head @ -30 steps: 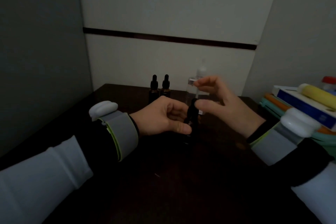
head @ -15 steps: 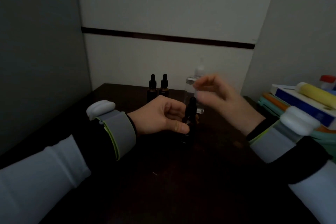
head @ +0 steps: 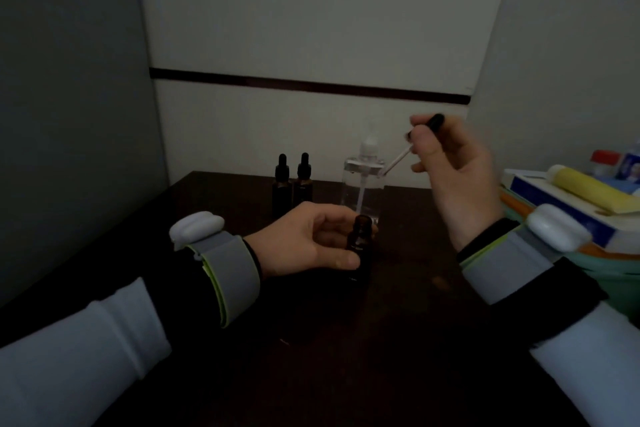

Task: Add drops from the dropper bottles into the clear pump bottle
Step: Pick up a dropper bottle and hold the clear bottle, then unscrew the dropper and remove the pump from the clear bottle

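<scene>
Desk [head: 346, 340], dark, dimly lit.

- Clear pump bottle [head: 363, 184]: upright at the back centre, pump head fitted.
- Open dropper bottle [head: 360, 246]: dark glass, uncapped, upright on the desk in front of the pump bottle. Left hand [head: 308, 241] grips it, fingers and thumb curled round its body.
- Dropper [head: 400, 158]: black bulb up, glass tube slanting down-left, tip at the pump bottle's right shoulder; contact cannot be told. Right hand [head: 450, 173], raised, pinches it near the bulb, fingers together on it.
- Two capped dropper bottles [head: 292, 184]: side by side, just left of the pump bottle.
- Stack of books [head: 554, 198]: right edge, a yellow tube [head: 588, 189] on top.
- Grey wristbands [head: 228, 274]: one on each wrist.
</scene>
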Available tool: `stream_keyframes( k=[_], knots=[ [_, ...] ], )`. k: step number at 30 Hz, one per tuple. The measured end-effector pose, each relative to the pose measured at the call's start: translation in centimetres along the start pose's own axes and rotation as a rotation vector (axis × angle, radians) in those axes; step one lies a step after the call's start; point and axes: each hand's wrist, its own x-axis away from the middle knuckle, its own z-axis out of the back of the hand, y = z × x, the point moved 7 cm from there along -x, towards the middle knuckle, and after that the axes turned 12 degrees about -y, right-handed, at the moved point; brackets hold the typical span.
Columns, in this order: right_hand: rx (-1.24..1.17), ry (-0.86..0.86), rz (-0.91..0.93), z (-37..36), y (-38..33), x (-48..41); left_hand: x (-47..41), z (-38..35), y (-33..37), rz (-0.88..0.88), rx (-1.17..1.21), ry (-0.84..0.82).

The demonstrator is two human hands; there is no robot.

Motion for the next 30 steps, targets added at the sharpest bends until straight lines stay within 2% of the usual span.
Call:
stream_keyframes(
  k=[4,6,9,11,16,18,22,27,30],
  knots=[
    [0.086,-0.017,-0.026,0.0,1.0,0.0,0.1,-0.1,0.8,0.000,0.003,0.000],
    [0.091,0.003,-0.050,0.4,1.4,-0.1,0.1,1.9,1.7,-0.069,0.002,0.156],
    [0.113,0.012,-0.088,0.6,2.2,-0.2,-0.8,5.9,3.2,-0.150,-0.053,0.499],
    [0.146,-0.010,-0.103,0.5,2.6,-0.1,-2.8,7.5,3.7,-0.137,-0.091,0.613],
    [0.248,-0.089,-0.104,0.1,3.2,0.4,-8.4,8.5,2.6,0.102,-0.138,0.569],
    [0.258,-0.109,-0.104,0.0,3.5,0.5,-9.1,8.6,2.5,0.103,-0.172,0.583],
    [0.267,-0.132,-0.101,-0.2,3.6,0.4,-8.5,8.9,4.3,-0.039,-0.205,0.688],
    [0.278,-0.136,-0.099,-0.3,3.7,0.3,-6.0,11.0,9.2,-0.301,-0.105,0.822],
    [0.269,-0.120,-0.100,-0.1,3.7,0.3,-4.0,11.8,10.7,-0.396,-0.072,0.813]
  ],
)
